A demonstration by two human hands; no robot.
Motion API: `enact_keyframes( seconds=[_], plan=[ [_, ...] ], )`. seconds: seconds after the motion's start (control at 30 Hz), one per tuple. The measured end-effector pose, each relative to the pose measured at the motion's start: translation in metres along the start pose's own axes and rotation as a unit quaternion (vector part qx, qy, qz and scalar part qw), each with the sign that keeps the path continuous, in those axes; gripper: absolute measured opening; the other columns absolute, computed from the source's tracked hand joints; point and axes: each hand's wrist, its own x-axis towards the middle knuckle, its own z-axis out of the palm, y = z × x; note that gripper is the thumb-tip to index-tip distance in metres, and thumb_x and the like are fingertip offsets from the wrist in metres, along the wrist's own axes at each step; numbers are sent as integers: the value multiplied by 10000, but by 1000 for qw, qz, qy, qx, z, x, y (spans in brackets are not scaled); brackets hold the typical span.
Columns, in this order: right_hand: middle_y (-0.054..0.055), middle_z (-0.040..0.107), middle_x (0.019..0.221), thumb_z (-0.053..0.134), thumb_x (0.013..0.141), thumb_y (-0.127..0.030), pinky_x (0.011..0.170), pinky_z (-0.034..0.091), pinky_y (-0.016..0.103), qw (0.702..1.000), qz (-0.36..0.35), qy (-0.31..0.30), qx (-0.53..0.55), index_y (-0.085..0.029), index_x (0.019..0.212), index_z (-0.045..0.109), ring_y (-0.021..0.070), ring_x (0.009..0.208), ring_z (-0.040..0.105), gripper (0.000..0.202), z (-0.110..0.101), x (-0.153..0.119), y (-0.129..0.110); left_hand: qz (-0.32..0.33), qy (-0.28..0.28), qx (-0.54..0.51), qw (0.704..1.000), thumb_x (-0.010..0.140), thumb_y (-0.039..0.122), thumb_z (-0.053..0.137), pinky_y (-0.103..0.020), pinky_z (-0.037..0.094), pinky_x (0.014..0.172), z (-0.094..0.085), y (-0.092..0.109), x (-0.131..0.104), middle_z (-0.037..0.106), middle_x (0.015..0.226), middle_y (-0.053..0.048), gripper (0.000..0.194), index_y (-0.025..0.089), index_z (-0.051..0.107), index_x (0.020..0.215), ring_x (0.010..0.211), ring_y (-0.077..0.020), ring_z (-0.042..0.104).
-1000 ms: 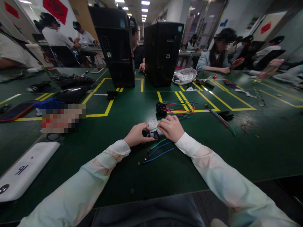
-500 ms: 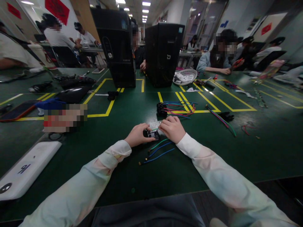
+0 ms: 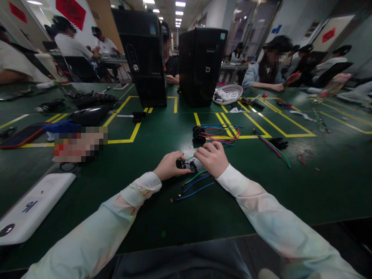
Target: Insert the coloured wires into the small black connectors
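My left hand [image 3: 169, 166] grips a small black plastic housing [image 3: 188, 166] between thumb and fingers. Pinched in my right hand [image 3: 212, 159] is a short green wire [image 3: 191, 157], its end at the housing; whether it is seated inside cannot be made out. Just below the hands lie another green wire with a terminal [image 3: 194, 177] and two blue wires [image 3: 192, 192] with brass-coloured ends. Behind my right hand rests a black connector block [image 3: 199, 134] with red and blue wires. Small whitish bits [image 3: 189, 152] are scattered behind the housing.
Two black computer towers [image 3: 145, 66] stand at the back, with a person behind them. A white basket [image 3: 228, 94] sits to their right. More wires [image 3: 273, 149] lie at right. At left are a white power bank-like device [image 3: 35, 209] and dark cables [image 3: 50, 105].
Both hands keep nearly the same place and grip. The housing in my left hand looks slightly turned. A person behind the towers has shifted a hand.
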Motion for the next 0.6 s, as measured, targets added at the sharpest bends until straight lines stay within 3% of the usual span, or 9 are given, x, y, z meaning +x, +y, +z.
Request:
enact_keyframes(
  seconds=[0.23,0.43,0.6],
  plan=[
    [6,600,847,432,912,-248,817,221,351,1000,3,12,15,-228,853,590,173,910,413,170,3,-1,3,3,3,4,1000,613,522,679,-429,366,979,1,-1,1,582,1172,-118,443,182,589,882,1125,-287,507],
    [26,604,814,452,897,-266,740,251,323,998,-16,-32,54,-194,801,578,172,851,429,174,12,-3,10,-10,-5,4,1000,615,544,667,-431,350,994,2,-1,1,574,1186,-121,465,178,598,895,1149,-291,485],
    [43,562,805,429,887,-194,682,303,281,989,9,-61,136,-171,825,539,163,773,453,128,21,-4,7,-10,-7,7,1000,615,549,664,-430,345,998,1,0,0,563,1203,-122,472,180,596,902,1153,-288,483]
  ],
)
